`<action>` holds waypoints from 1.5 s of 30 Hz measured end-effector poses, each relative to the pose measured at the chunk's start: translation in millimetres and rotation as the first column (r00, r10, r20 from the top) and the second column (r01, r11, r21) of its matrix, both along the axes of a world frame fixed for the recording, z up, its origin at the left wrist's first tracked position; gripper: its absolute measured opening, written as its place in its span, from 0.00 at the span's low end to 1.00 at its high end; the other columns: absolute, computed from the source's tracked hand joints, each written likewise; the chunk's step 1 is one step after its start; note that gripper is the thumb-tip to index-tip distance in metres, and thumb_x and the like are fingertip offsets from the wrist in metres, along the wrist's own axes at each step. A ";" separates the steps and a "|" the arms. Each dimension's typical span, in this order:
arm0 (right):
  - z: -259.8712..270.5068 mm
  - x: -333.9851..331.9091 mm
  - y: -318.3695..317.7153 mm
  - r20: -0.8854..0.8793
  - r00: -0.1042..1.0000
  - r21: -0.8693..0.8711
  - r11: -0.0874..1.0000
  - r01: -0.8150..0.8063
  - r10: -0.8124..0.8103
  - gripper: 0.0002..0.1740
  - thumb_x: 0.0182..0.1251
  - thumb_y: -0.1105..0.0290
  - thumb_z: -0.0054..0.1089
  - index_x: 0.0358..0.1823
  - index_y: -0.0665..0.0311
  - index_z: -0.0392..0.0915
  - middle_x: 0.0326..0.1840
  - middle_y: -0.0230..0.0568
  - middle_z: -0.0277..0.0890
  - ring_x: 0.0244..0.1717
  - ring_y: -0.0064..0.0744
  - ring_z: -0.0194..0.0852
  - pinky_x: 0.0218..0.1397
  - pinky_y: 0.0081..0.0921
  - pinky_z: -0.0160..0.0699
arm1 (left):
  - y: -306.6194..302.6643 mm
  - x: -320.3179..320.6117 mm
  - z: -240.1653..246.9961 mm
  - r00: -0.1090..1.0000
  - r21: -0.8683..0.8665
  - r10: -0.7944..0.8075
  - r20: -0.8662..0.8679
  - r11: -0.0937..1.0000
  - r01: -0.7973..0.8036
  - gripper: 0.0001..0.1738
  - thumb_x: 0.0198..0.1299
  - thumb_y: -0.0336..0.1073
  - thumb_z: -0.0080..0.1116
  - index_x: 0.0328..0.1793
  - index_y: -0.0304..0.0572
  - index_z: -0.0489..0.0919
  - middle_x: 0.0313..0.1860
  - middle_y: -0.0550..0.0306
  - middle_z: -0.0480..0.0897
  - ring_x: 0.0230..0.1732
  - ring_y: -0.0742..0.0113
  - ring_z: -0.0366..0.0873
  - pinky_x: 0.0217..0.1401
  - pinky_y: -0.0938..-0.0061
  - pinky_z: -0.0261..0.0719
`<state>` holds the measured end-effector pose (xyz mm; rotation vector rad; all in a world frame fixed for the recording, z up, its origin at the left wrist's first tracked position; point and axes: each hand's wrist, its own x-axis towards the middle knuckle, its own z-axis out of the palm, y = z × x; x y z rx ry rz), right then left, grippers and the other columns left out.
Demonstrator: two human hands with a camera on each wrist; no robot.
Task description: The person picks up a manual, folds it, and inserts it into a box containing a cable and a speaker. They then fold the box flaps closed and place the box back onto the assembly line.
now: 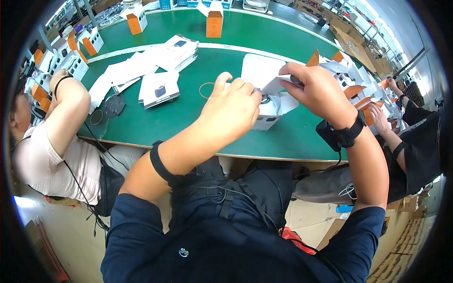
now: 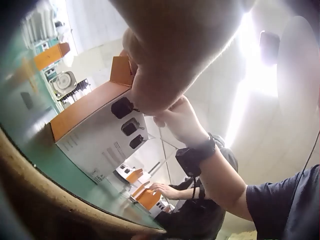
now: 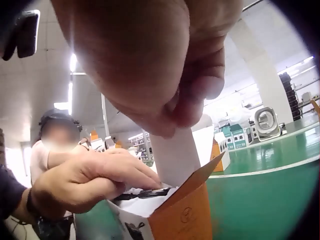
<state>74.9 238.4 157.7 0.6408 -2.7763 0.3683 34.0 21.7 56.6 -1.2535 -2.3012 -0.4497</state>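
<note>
An opened white-and-orange box [image 1: 265, 124] with camera-like pictures printed on its side stands at the table's front. My right hand [image 1: 322, 92] pinches a white card [image 3: 175, 161] between thumb and fingers, its lower end inside the box in the right wrist view. My left hand [image 1: 231, 109] is at the box's left side, its extended fingers over the opening. They touch a dark item [image 3: 145, 193] lying among white material in the box. Only part of that item shows. In the left wrist view the box [image 2: 102, 137] leans across the frame, and a forearm covers its top.
Stacked white booklets [image 1: 160, 88] lie to the left, beside a dark flat disc-shaped piece [image 1: 113, 105]. A thin brown band [image 1: 205, 90] is near my left hand. More orange-and-white boxes [image 1: 214, 24] stand at the back and both sides. People sit to my left and right.
</note>
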 end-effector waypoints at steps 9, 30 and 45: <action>-19.1 5.1 -13.9 -0.282 0.959 0.217 0.975 0.053 0.011 0.13 0.62 0.69 0.68 0.46 0.58 0.75 0.30 0.46 0.82 0.33 0.51 0.84 0.34 0.43 0.81 | -6.3 0.6 -8.8 0.991 0.091 -0.040 0.128 0.995 0.029 0.16 0.60 0.34 0.60 0.54 0.44 0.87 0.58 0.50 0.80 0.69 0.54 0.74 0.80 0.21 0.40; -35.8 -8.6 -25.9 -0.035 0.998 0.239 0.970 -0.045 0.055 0.04 0.65 0.72 0.62 0.38 0.61 0.85 0.36 0.43 0.76 0.36 0.48 0.83 0.39 0.44 0.83 | -1.1 -13.3 -27.8 0.989 0.374 -0.146 0.026 0.919 0.125 0.13 0.51 0.35 0.62 0.44 0.46 0.87 0.58 0.56 0.79 0.61 0.60 0.79 0.76 0.16 0.45; -76.5 27.4 23.4 -0.179 0.959 -0.601 0.796 0.072 -0.222 0.17 0.72 0.82 0.51 0.59 0.68 0.79 0.58 0.45 0.78 0.58 0.39 0.78 0.62 0.32 0.77 | -38.9 -35.4 -58.0 0.609 0.866 -0.633 0.478 0.456 -0.205 0.31 0.66 0.18 0.41 0.78 0.32 0.65 0.69 0.46 0.75 0.71 0.60 0.73 0.78 0.64 0.68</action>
